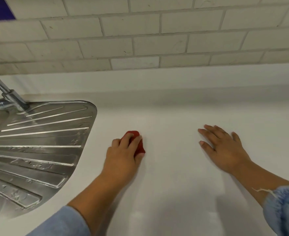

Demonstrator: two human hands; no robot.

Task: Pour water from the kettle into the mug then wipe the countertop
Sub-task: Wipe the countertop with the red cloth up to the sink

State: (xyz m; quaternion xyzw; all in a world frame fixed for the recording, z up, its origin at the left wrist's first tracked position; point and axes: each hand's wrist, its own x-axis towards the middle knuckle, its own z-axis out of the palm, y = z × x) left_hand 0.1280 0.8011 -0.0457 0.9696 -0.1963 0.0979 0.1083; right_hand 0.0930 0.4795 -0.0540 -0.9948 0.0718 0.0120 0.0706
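Red cloth (pixel 137 142) sits bunched on the white worktop (pixel 174 113), just right of the steel drainer (pixel 43 133). Left hand (pixel 123 155) clutches it; right hand (pixel 223 147) lies spread flat, well apart.

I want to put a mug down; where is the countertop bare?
Bare: between left hand holding red cloth and right hand; also behind both, up to the tiled wall. The drainboard fills the left.

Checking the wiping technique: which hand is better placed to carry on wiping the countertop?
The left hand: its fingers are curled over the red cloth, pressing it on the countertop. The right hand lies flat and empty, apart from the cloth.
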